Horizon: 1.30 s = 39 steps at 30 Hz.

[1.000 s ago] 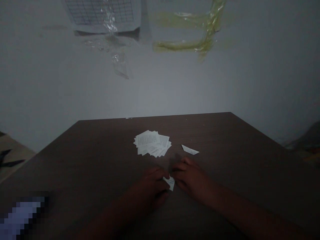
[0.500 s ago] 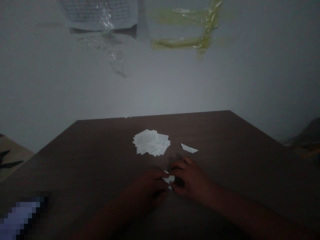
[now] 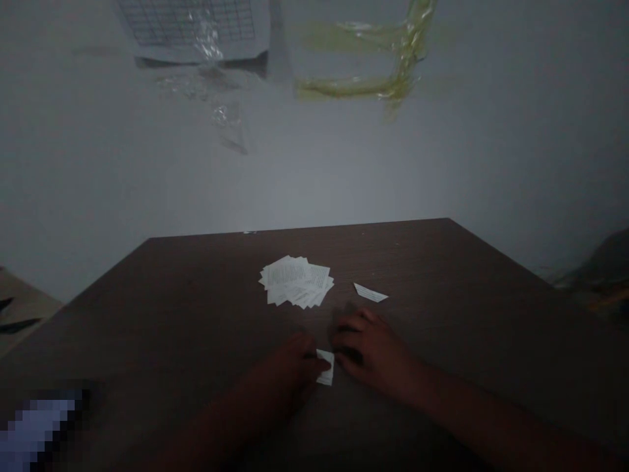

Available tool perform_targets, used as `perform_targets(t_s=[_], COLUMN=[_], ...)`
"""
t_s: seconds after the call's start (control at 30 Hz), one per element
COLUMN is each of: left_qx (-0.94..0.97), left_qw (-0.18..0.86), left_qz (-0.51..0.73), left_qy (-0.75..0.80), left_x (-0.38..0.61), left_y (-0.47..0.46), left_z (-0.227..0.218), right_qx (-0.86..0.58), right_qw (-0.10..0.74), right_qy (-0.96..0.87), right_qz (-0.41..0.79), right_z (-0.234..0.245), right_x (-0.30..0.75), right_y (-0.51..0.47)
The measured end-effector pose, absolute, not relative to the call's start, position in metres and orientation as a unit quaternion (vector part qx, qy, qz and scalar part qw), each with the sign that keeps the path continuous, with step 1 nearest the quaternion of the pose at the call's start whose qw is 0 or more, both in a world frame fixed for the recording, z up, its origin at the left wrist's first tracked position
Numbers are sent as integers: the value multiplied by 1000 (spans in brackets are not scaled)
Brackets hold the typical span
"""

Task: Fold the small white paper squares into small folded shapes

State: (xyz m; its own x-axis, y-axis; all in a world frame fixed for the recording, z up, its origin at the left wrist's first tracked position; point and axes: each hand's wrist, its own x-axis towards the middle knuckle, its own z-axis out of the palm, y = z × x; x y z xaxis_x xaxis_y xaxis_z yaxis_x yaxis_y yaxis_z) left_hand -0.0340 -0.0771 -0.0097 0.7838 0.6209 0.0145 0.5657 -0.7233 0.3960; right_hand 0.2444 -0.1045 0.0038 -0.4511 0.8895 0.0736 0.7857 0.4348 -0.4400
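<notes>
A small folded slip of white printed paper (image 3: 325, 367) lies on the dark wooden table (image 3: 196, 301) between my hands. My left hand (image 3: 293, 360) pinches its left side with curled fingers. My right hand (image 3: 371, 351) rests just right of the slip, fingers bent, fingertips touching or close to its edge. Just beyond my hands sits a fanned pile of several printed paper slips (image 3: 296, 281). A single triangular folded slip (image 3: 370, 293) lies to the right of the pile.
The table's far edge meets a pale grey wall (image 3: 344, 170) with taped plastic and a grid sheet (image 3: 191, 26) up high. A blurred pale object (image 3: 39, 429) sits at the near left corner. Dim light hides fine detail.
The slip between my hands has shifted slightly left and now lies flatter on the table. Both hands stay close together around it.
</notes>
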Motion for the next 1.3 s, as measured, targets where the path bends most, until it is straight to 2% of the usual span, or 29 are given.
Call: perform_targets(t_s=[0.3, 0.7, 1.03, 1.3], left_qx=[927, 927, 914, 880], left_qw=[187, 203, 174, 275], left_qz=[119, 103, 61, 42], left_qy=[303, 299, 362, 386], left_x=[-35, -34, -26, -31], left_y=[-63, -65, -76, -86], left_z=[-50, -24, -25, -9], right_qx=[-507, -526, -512, -439], right_qw=[174, 139, 134, 161], right_qy=[-828, -820, -827, -859], right_qz=[165, 176, 192, 209], right_z=[-10, 3, 2, -8], right_x=[242, 236, 235, 246], right_y=[-97, -108, -115, -106])
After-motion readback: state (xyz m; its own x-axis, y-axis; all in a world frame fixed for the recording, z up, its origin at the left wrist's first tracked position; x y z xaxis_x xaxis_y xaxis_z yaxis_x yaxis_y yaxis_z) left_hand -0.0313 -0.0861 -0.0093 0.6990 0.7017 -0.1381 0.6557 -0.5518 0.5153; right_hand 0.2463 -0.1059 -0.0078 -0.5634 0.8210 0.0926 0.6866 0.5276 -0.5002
